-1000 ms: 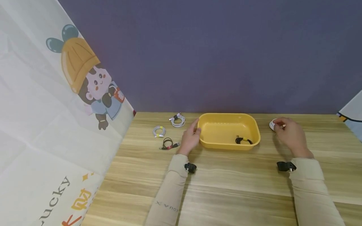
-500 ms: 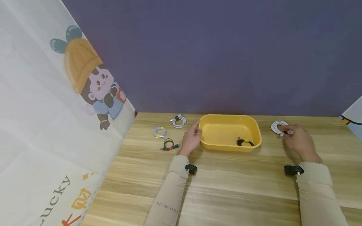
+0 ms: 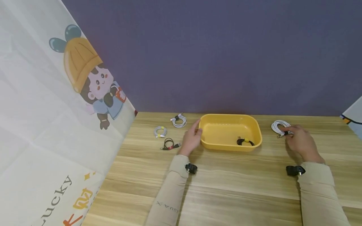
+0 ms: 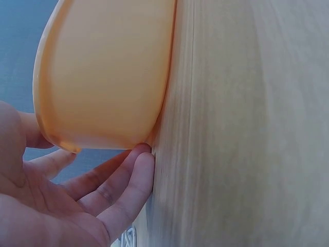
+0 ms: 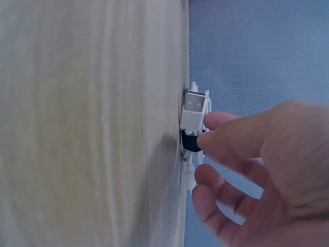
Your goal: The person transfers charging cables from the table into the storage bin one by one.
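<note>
My left hand (image 3: 190,139) holds the left end of a yellow plastic bin (image 3: 220,146), thumb over the rim and fingers against the outer end wall, as the left wrist view shows. A coiled black cable (image 3: 245,142) with a yellow tie lies inside the bin, toward its front right. To the right, my right hand (image 3: 302,141) pinches a coiled white USB cable (image 3: 276,126) near its black tie (image 5: 190,141). Its metal USB plug (image 5: 195,102) faces up in the right wrist view. The other fingers of this hand curl loosely below it.
Left of the bin lie a white cable coil (image 3: 180,121) with a black tie, a white coil (image 3: 160,132) with yellow ties, and a black cable (image 3: 169,144) with a red tie. A dark blue panel (image 3: 226,56) rises behind the wooden table (image 3: 240,185).
My right hand has moved right and slightly toward me, and more of the white cable coil now shows. The left hand keeps its place at the bin. The head view has shifted slightly.
</note>
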